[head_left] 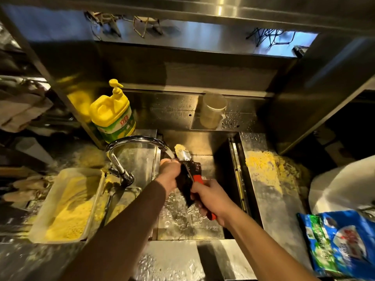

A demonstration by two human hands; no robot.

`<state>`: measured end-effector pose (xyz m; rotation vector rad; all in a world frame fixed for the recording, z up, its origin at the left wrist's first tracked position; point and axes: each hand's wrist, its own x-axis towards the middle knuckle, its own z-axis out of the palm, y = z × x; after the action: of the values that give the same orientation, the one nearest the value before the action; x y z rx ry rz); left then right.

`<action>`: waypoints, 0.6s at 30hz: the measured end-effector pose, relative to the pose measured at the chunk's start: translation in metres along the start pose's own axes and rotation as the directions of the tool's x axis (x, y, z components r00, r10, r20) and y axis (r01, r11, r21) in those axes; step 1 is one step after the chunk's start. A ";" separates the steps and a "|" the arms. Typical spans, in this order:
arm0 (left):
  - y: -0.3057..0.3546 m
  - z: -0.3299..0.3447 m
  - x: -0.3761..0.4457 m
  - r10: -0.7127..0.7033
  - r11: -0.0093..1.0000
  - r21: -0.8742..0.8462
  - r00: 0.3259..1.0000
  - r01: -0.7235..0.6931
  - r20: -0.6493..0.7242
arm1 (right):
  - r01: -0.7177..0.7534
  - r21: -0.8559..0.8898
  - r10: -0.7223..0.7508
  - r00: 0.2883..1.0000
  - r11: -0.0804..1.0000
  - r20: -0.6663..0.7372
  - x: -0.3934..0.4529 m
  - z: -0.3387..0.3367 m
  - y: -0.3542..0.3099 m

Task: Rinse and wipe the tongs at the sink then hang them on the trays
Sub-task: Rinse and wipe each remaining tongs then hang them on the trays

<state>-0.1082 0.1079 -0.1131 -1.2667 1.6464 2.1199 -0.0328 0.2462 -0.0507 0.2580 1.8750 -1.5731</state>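
— Gripping the red-handled steel tongs (pixel 189 169) by the handle end, the right hand (pixel 213 199) has its fingers curled round the red grip, over the steel sink basin (pixel 221 151). See it?

— Yes. And the left hand (pixel 169 173) is closed round a dark cloth or pad (pixel 183 185) against the tongs' middle, though I cannot tell exactly what the dark thing is.

— The crumb-caked tip (pixel 180 150) points up, just beside the spout of the curved chrome tap (pixel 138 140). Yellow breading is on it, so rinsing looks unfinished.

— What worries you?

— Wet metal, wet fingers: the tongs could slip into the basin. Wiping before the crumbs wash off would smear them into the cloth.

— And the clear plastic tray of yellow crumbs (pixel 69 203) sits left of the tap; splashing could soak it.
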 end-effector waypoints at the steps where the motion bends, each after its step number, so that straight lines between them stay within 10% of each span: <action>1: 0.005 -0.002 0.005 0.006 0.999 -0.035 1.000 -0.007 -0.019 | -0.024 0.014 0.023 0.999 1.000 0.037 -0.005 -0.008 0.004; 5: 0.004 -0.013 0.018 0.032 0.993 -0.112 0.997 -0.040 -0.077 | -0.116 0.172 0.099 0.990 0.978 0.101 -0.018 -0.044 0.018; 18: -0.028 -0.037 -0.020 -0.054 0.978 -0.168 0.921 0.127 0.385 | -0.018 0.171 0.033 0.996 0.985 -0.084 0.010 -0.038 0.003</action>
<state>-0.0605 0.0934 -0.1203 -0.8784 1.2268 2.3259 -0.0524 0.2798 -0.0573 0.4304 1.7957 -1.7321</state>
